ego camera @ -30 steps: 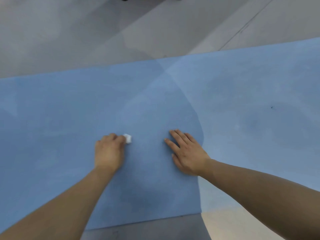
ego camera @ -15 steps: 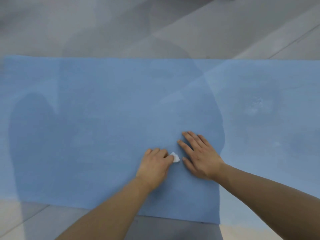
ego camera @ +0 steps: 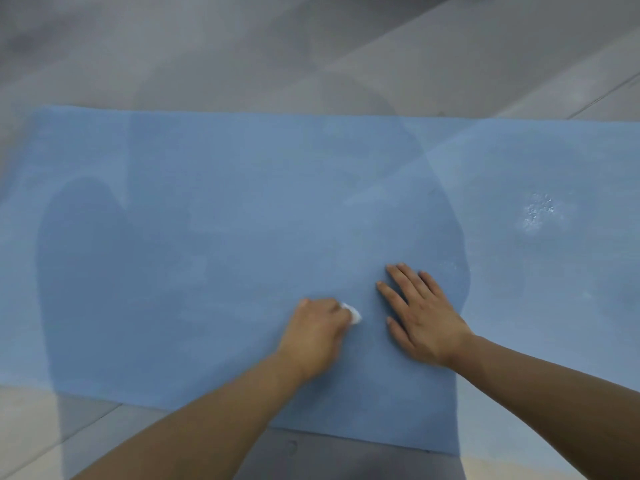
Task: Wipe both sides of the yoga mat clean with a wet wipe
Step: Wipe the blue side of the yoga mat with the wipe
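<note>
the grey floor [ego camera: 207, 57] lay pale under me, and the blue yoga mat [ego camera: 225, 220] was spread flat across it, wide and soft, likely to creep unless held down. my right hand [ego camera: 420, 320] lay on it with straight fingers. my left hand [ego camera: 317, 336] curled round the wet wipe [ego camera: 355, 315], a small limp wad best kept bunched under the fingertips. a whitish smear [ego camera: 538, 211] showed far right.
</note>
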